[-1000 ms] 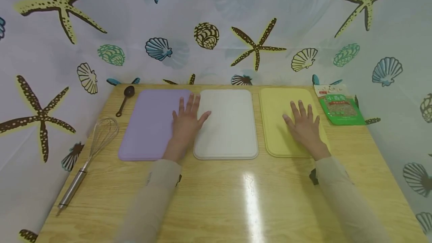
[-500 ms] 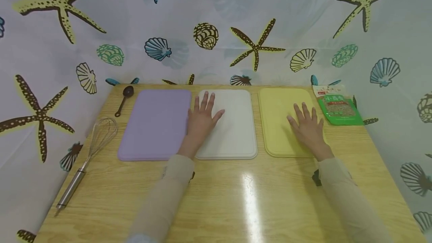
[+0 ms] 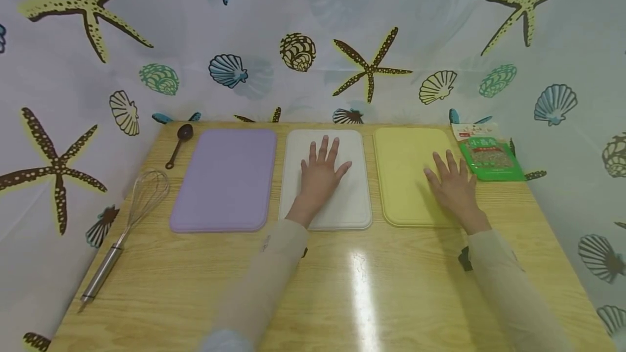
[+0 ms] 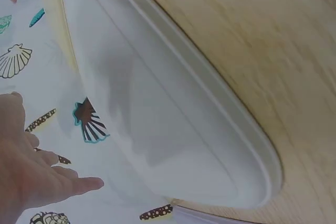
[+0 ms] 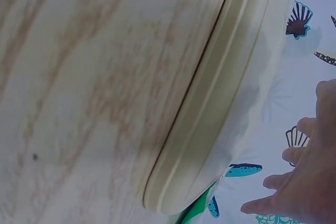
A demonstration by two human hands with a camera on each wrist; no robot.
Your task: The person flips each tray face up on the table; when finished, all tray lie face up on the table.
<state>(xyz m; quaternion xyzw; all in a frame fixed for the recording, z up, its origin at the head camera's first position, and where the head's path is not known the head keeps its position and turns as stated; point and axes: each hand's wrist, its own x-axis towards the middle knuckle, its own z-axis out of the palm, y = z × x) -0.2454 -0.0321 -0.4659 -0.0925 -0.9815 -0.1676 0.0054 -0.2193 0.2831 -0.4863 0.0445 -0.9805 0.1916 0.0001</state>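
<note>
Three rounded rectangular boards lie side by side: a purple board (image 3: 222, 181), a white board (image 3: 359, 205) and a yellow board (image 3: 403, 178). Over the white one is my left hand (image 3: 320, 181), palm down with fingers spread. My right hand (image 3: 455, 186) is spread the same way above the right part of the yellow board. Neither hand holds anything. In the left wrist view, the left hand (image 4: 31, 166) hangs apart from the white board, whose surface carries a shadow. The right wrist view shows the right hand (image 5: 304, 177) raised off the yellow board's edge.
A whisk (image 3: 124, 238) with a metal handle lies along the table's left side, and a dark measuring spoon (image 3: 179, 143) lies behind it. Right of the yellow board is a green and white food packet (image 3: 490, 154). A curtain (image 3: 313, 10) printed with shells and starfish surrounds the wooden table (image 3: 415, 287).
My left hand has moved right, from between the purple and white boards to over the middle of the white one. My right hand has drifted slightly right and down over the yellow board.
</note>
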